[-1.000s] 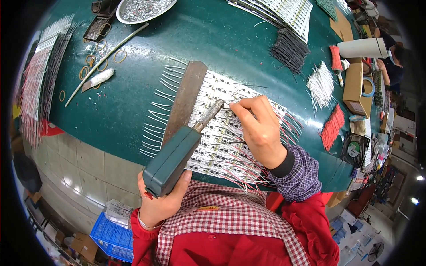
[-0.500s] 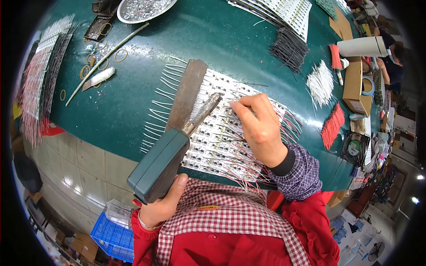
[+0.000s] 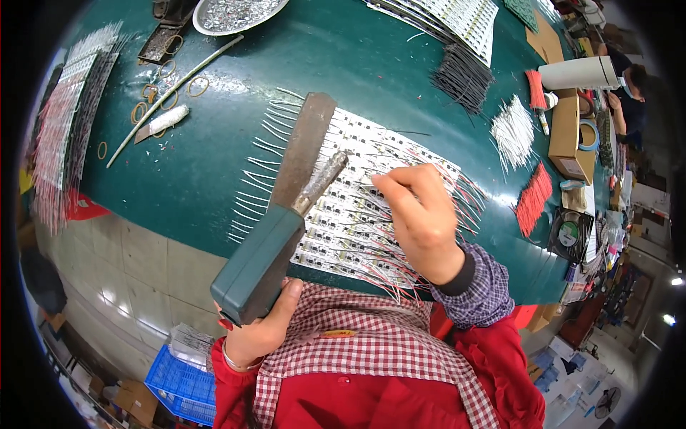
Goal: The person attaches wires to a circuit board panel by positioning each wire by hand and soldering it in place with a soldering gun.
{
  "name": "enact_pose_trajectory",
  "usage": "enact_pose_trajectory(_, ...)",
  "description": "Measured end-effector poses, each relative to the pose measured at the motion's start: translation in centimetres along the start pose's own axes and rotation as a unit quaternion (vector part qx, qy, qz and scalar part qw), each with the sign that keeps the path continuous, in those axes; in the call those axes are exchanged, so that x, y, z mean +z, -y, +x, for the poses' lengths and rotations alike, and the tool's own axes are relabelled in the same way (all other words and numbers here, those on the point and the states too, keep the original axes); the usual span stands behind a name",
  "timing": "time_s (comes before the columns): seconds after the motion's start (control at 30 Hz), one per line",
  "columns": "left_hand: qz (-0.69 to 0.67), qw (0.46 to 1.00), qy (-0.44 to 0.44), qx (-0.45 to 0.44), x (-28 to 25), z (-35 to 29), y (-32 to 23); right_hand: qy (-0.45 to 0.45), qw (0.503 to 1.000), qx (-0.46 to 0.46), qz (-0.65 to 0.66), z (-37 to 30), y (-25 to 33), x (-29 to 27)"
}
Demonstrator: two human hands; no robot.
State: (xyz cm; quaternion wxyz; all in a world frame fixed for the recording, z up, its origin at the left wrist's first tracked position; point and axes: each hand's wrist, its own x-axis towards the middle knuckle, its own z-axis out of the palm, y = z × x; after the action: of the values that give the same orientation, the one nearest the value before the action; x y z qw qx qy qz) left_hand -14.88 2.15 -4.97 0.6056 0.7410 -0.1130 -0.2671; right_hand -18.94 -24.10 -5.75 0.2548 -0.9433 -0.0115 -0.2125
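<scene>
My left hand (image 3: pixel 266 330) is wrapped round the dark green body of a soldering gun (image 3: pixel 259 264). Its metal barrel points up and right, with the tip over a white panel of small circuit boards (image 3: pixel 332 229). My right hand (image 3: pixel 426 225) is closed in a pinch above the panel, just right of that tip; a thin dark wire seems to end at the fingertips, mostly hidden. A flat, rusty metal bar (image 3: pixel 304 146) lies along the panel's left side, across white wires (image 3: pixel 261 168) that stick out. Red and black wires (image 3: pixel 468 204) fan out on the right.
Bundles of black wires (image 3: pixel 461 79), white wires (image 3: pixel 513 132) and red wires (image 3: pixel 534 199) lie at the right. Far left are a wired panel stack (image 3: pixel 75 129), a wrapped-handle knife (image 3: pixel 168 120), rubber bands and a stick (image 3: pixel 175 89). A bowl of scraps (image 3: pixel 236 16) stands behind.
The soldering gun's tip has shifted slightly left, away from my right hand's fingertips. My right hand has come a little nearer to me, still pinched.
</scene>
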Motion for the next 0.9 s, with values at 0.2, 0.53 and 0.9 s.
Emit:
enact_pose_trajectory(0.2,-0.011,0.999,-0.04,-0.004,0.1,0.1,-0.8,0.022,1.0,0.004,-0.011,-0.3,-0.7,1.6)
enact_pose_trajectory(0.53,-0.014,1.0,-0.002,-0.018,0.2,0.5,0.0,0.028,0.999,0.004,-0.023,-0.4,-0.7,1.7)
enact_pose_trajectory(0.9,-0.047,0.998,0.046,-0.015,-0.6,-0.8,0.8,0.036,0.999,0.004,-0.034,-0.4,-0.7,1.6)
